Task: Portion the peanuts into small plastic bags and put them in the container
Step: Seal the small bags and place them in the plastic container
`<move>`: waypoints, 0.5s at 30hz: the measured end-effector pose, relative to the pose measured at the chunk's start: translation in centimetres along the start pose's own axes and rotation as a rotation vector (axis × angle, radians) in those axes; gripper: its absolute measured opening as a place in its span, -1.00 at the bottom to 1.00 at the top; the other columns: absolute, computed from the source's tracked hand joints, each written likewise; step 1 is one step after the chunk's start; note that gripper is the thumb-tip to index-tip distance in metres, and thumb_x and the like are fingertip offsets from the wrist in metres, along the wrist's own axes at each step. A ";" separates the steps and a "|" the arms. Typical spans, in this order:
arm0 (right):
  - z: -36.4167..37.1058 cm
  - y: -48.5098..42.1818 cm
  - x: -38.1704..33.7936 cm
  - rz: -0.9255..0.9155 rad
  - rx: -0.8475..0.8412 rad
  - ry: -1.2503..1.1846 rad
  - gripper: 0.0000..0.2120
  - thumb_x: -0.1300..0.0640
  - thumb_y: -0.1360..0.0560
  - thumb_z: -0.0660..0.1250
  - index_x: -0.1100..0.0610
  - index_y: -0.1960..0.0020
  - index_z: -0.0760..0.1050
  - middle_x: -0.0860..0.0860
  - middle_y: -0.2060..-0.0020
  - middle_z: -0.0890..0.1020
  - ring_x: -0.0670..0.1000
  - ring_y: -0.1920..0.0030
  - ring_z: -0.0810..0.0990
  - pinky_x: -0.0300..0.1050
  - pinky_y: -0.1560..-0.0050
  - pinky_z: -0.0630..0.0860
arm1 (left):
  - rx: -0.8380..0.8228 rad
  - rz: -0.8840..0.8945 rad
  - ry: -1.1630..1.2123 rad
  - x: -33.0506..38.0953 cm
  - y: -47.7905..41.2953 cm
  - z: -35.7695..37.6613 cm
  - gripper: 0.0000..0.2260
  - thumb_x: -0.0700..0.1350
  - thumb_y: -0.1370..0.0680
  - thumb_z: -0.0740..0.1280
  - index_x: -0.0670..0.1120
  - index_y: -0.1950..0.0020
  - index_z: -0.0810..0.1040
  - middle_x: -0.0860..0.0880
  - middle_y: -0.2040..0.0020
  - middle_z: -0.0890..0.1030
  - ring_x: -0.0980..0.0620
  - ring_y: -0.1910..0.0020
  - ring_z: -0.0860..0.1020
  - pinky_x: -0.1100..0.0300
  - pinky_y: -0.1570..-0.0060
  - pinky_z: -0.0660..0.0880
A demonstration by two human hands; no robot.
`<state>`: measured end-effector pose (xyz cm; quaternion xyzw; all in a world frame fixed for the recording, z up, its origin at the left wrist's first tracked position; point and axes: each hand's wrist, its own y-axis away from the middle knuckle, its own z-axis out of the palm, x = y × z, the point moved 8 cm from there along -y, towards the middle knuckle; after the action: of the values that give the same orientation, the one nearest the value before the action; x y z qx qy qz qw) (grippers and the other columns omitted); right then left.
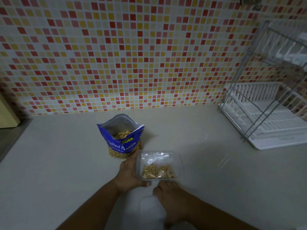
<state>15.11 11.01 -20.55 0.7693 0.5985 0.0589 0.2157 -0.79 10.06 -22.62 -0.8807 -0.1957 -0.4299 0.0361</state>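
My left hand [128, 173] grips the left side of a clear plastic container [180, 165] that stands on the counter. Inside it lies a small clear bag of peanuts [157, 171]. Just behind it stands the open blue bag of salted peanuts [123, 144], with nuts visible at its mouth. My right hand [171, 196] is directly in front of the container, its fingers closed over the right side of a translucent lid [147, 208] near the counter's front edge.
A white dish rack with a wire frame [265, 117] fills the back right corner. Faint glints of clear plastic [223, 161] show on the counter to the right of the container. A tiled wall [132, 55] runs behind, and a wooden board [8, 113] stands far left.
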 end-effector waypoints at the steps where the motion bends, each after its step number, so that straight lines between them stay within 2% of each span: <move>1: 0.0 0.0 0.0 0.001 -0.007 -0.008 -0.14 0.04 -0.19 0.58 0.20 -0.36 0.25 0.19 -0.26 0.32 0.19 -0.30 0.30 0.06 -0.38 0.18 | -0.004 -0.001 0.002 0.0 0.1 0.0 0.24 0.29 0.03 0.52 0.03 -0.52 -0.01 0.04 -0.44 0.26 -0.02 -0.44 0.22 -0.01 -0.44 0.21; 11: -0.5 -0.1 -0.4 -0.036 0.019 0.023 -0.18 -0.04 -0.17 0.58 0.21 -0.28 0.31 0.19 -0.22 0.41 0.18 -0.22 0.38 0.02 -0.29 0.29 | -0.036 -0.049 -0.015 -0.2 0.4 0.2 0.26 0.30 0.04 0.53 0.03 -0.53 0.00 -0.02 -0.47 0.25 -0.05 -0.46 0.21 -0.09 -0.43 0.22; 15: -0.6 0.0 -0.6 -0.029 0.042 0.036 -0.15 -0.05 -0.16 0.58 0.19 -0.31 0.29 0.16 -0.22 0.41 0.15 -0.21 0.38 0.00 -0.26 0.29 | -0.044 -0.084 -0.011 -0.7 0.4 0.4 0.28 0.32 0.07 0.55 0.16 -0.51 -0.06 -0.02 -0.47 0.25 -0.10 -0.45 0.22 -0.11 -0.40 0.28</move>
<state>14.77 10.63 -19.94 0.7637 0.6145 0.0570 0.1893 -0.67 9.54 -23.36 -0.8745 -0.2233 -0.4305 -0.0023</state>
